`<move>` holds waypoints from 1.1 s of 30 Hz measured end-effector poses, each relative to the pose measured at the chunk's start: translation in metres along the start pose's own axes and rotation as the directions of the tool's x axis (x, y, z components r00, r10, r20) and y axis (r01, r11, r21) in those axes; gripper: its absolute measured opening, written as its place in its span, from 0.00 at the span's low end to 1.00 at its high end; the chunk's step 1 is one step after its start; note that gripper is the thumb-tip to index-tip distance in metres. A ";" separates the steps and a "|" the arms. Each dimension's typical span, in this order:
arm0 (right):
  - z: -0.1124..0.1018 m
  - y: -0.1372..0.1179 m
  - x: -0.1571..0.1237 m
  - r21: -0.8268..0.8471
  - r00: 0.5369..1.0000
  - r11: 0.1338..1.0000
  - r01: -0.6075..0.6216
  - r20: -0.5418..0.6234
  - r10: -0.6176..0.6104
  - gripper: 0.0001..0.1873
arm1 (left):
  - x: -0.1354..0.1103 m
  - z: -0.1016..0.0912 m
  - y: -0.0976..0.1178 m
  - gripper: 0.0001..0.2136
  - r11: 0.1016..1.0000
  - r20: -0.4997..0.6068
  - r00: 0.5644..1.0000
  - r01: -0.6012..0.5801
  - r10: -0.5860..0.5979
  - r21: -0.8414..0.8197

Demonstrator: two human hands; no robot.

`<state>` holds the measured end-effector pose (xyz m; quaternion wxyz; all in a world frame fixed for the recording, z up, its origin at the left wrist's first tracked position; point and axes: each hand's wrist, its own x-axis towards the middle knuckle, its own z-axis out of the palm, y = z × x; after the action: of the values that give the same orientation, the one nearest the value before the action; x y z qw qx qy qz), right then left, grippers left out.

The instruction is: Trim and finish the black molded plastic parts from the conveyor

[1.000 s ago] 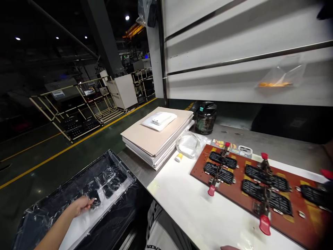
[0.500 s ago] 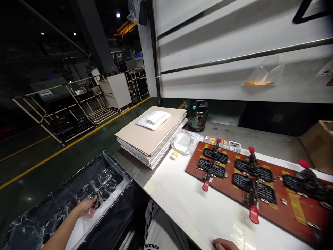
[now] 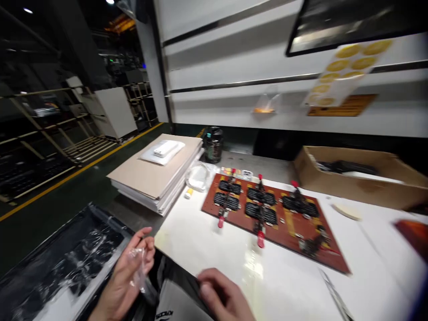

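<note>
Head view, left hand (image 3: 125, 278) holding clear plastic (image 3: 138, 268), garment lettering (image 3: 164, 314) blurred

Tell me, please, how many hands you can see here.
2: the left hand, holding clear plastic near the black bin; the right hand, near the edge of the white table.

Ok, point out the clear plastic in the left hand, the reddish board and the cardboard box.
Clear plastic (image 3: 138, 256), head view: its crumpled upper part.
Reddish board (image 3: 281, 232), head view: bare surface.
Cardboard box (image 3: 351, 186), head view: near wall.
</note>
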<state>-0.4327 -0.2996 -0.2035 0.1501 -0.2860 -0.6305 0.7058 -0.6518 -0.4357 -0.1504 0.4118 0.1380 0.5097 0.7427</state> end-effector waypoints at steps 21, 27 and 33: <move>-0.072 0.012 -0.084 -0.059 0.981 0.983 -0.174 -0.094 0.168 0.09 | 0.027 0.140 -0.142 0.30 0.854 0.033 0.857 0.510 -0.515 0.099; -0.080 -0.021 -0.084 -0.213 0.873 0.974 0.078 -0.456 -0.170 0.25 | 0.020 0.143 -0.149 0.27 0.868 0.327 0.870 0.197 -0.369 0.456; -0.081 -0.028 -0.070 -0.227 0.863 0.974 -0.004 -0.493 -0.112 0.06 | 0.006 0.146 -0.158 0.39 0.832 0.372 0.868 0.081 -0.329 0.549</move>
<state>-0.3335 -0.2700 -0.1648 0.2962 -0.4570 -0.6516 0.5281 -0.4896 -0.3154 -0.2251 0.5457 0.3545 0.5919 0.4756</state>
